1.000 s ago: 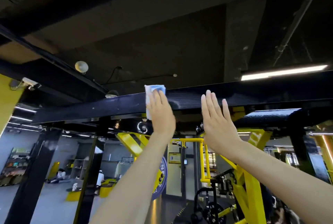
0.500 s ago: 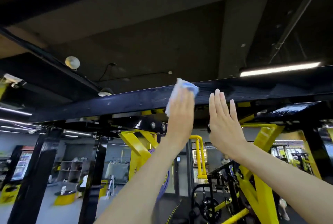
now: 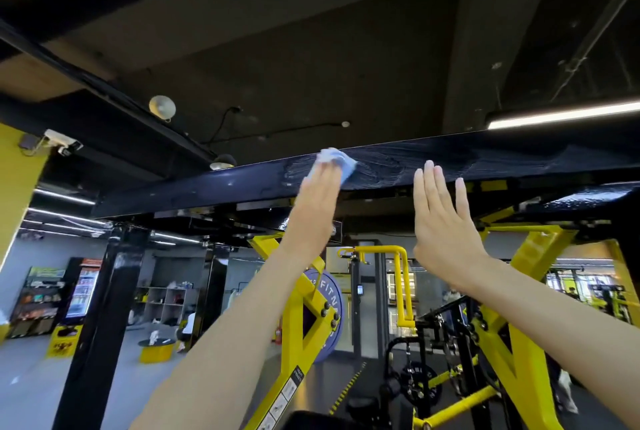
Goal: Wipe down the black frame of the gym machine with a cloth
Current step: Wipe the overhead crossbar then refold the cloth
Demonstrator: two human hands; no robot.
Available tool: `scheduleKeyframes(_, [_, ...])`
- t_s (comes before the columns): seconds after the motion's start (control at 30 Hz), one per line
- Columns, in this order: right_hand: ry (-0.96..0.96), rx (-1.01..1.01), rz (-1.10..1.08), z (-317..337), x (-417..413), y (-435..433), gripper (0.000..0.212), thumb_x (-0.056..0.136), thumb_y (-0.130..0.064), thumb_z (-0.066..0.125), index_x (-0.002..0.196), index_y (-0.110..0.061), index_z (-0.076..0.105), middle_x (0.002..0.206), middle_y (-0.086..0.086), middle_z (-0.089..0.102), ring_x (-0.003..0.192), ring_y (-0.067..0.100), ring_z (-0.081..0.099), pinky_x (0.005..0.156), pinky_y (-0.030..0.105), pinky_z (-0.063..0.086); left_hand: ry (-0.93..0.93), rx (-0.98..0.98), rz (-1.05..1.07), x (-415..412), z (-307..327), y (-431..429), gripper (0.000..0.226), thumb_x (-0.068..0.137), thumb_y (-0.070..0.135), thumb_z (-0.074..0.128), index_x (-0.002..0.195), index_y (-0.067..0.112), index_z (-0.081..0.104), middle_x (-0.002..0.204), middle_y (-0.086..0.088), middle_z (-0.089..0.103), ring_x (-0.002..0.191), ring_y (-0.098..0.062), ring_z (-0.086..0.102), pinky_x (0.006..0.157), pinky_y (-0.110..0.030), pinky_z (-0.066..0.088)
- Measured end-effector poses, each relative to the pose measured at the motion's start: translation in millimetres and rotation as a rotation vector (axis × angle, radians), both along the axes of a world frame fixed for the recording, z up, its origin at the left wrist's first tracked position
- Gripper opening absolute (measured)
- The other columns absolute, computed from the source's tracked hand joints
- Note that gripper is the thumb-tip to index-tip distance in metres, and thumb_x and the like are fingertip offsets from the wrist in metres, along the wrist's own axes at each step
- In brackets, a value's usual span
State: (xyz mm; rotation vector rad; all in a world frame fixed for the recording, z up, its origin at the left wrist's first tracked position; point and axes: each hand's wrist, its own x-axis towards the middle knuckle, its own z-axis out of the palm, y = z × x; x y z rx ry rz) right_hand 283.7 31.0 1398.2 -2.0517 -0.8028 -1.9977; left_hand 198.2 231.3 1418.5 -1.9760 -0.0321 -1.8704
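A black overhead crossbeam [image 3: 207, 187] of the gym machine's frame runs across the view above my head. My left hand [image 3: 317, 208] is raised flat against its face and presses a pale blue cloth [image 3: 334, 161] onto it. Wet wipe streaks [image 3: 377, 168] show on the beam just right of the cloth. My right hand [image 3: 441, 225] is raised beside it, fingers straight and together, fingertips at the beam's lower edge, holding nothing.
A black upright post [image 3: 100, 308] stands at the left. Yellow braces [image 3: 298, 301] and a yellow bent handle [image 3: 398, 277] hang below the beam. A strip light [image 3: 561, 116] glows at the upper right. Shelves and a drinks fridge [image 3: 81, 287] stand far left.
My left hand slid the cloth right along the beam, then back a little leftward and higher. The right hand stayed raised near the beam. The view shifted as my head moved.
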Motion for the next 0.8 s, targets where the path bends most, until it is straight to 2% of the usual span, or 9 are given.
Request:
scheduleKeyframes(0.1, [-0.008, -0.015, -0.005, 1, 1, -2, 0.089, 0.063, 0.002, 0.055, 0.145, 0.012, 0.023, 0.153, 0.031, 0.021, 0.144, 0.041, 0.018, 0.115, 0.047, -0.006, -0.218, -0.526, -0.194, -4, 17, 4, 0.077, 0.072, -0.016, 0.054, 0.143, 0.003, 0.03, 0.148, -0.011, 0.029, 0.133, -0.031, 0.033, 0.107, -0.036, 0.035])
scheduleKeyframes(0.13, [-0.011, -0.02, -0.003, 1, 2, -3, 0.089, 0.063, 0.003, 0.056, 0.145, 0.012, 0.023, 0.153, 0.031, 0.02, 0.144, 0.041, 0.018, 0.114, 0.047, -0.007, -0.245, -0.556, -0.218, -4, 18, -12, 0.075, 0.072, -0.015, 0.058, 0.14, 0.005, 0.033, 0.146, -0.01, 0.032, 0.133, -0.027, 0.033, 0.109, -0.034, 0.035])
scheduleKeyframes(0.23, [-0.019, -0.023, 0.009, -1, 3, -5, 0.09, 0.062, 0.005, 0.059, 0.144, 0.013, 0.025, 0.152, 0.032, 0.022, 0.143, 0.042, 0.02, 0.115, 0.047, -0.004, -0.096, -0.152, -0.251, 10, 6, -41, 0.073, 0.07, -0.019, 0.043, 0.139, 0.005, 0.04, 0.147, -0.014, 0.034, 0.136, -0.026, 0.03, 0.113, -0.036, 0.032])
scheduleKeyframes(0.3, [-0.03, -0.029, 0.026, 0, 3, -5, 0.09, 0.06, 0.005, 0.061, 0.143, 0.014, 0.027, 0.15, 0.033, 0.025, 0.142, 0.043, 0.023, 0.115, 0.048, -0.002, 0.036, 0.111, -0.114, 6, 1, -30, 0.08, 0.072, -0.017, 0.038, 0.148, 0.003, 0.027, 0.154, -0.015, 0.026, 0.144, -0.027, 0.02, 0.118, -0.037, 0.02])
scheduleKeyframes(0.4, [-0.049, -0.038, 0.01, 1, 5, -6, 0.091, 0.059, 0.006, 0.064, 0.143, 0.014, 0.029, 0.15, 0.033, 0.027, 0.141, 0.043, 0.025, 0.115, 0.049, 0.001, -0.073, -0.304, -0.259, -8, 21, 4, 0.079, 0.07, -0.022, 0.046, 0.142, 0.007, 0.033, 0.142, -0.012, 0.034, 0.126, -0.027, 0.038, 0.106, -0.039, 0.037])
scheduleKeyframes(0.47, [-0.042, -0.039, -0.007, 1, 5, -6, 0.093, 0.058, 0.004, 0.066, 0.143, 0.013, 0.029, 0.15, 0.032, 0.028, 0.142, 0.042, 0.025, 0.115, 0.049, 0.002, -0.176, -0.551, -0.146, -11, 30, -5, 0.07, 0.071, -0.015, 0.057, 0.135, 0.003, 0.035, 0.137, -0.012, 0.035, 0.124, -0.03, 0.039, 0.104, -0.039, 0.036])
scheduleKeyframes(0.67, [-0.001, 0.015, 0.034, 1, -11, -2, 0.092, 0.068, 0.002, 0.065, 0.148, 0.007, 0.021, 0.154, 0.026, 0.022, 0.145, 0.037, 0.018, 0.117, 0.047, 0.007, 0.075, 0.038, -0.197, 22, -7, -60, 0.083, 0.073, -0.019, 0.052, 0.149, 0.002, 0.023, 0.156, -0.015, 0.021, 0.146, -0.03, 0.012, 0.115, -0.046, 0.029])
scheduleKeyframes(0.73, [-0.036, 0.021, 0.161, -3, -19, -2, 0.089, 0.065, 0.007, 0.055, 0.148, 0.005, 0.023, 0.154, 0.024, 0.024, 0.146, 0.035, 0.018, 0.119, 0.046, 0.007, 0.158, -0.061, -0.31, 11, -15, -64, 0.081, 0.079, -0.02, 0.048, 0.151, 0.007, 0.02, 0.159, -0.008, 0.015, 0.147, -0.019, 0.004, 0.117, -0.039, 0.027])
scheduleKeyframes(0.8, [-0.059, -0.041, 0.293, -13, -31, -1, 0.085, 0.066, 0.006, 0.043, 0.149, 0.002, 0.025, 0.154, 0.02, 0.027, 0.146, 0.031, 0.018, 0.12, 0.043, 0.006, 0.148, -0.275, -0.353, -2, -24, -70, 0.068, 0.084, -0.016, 0.044, 0.146, 0.011, 0.036, 0.152, -0.008, 0.035, 0.14, -0.019, 0.031, 0.103, -0.03, 0.038])
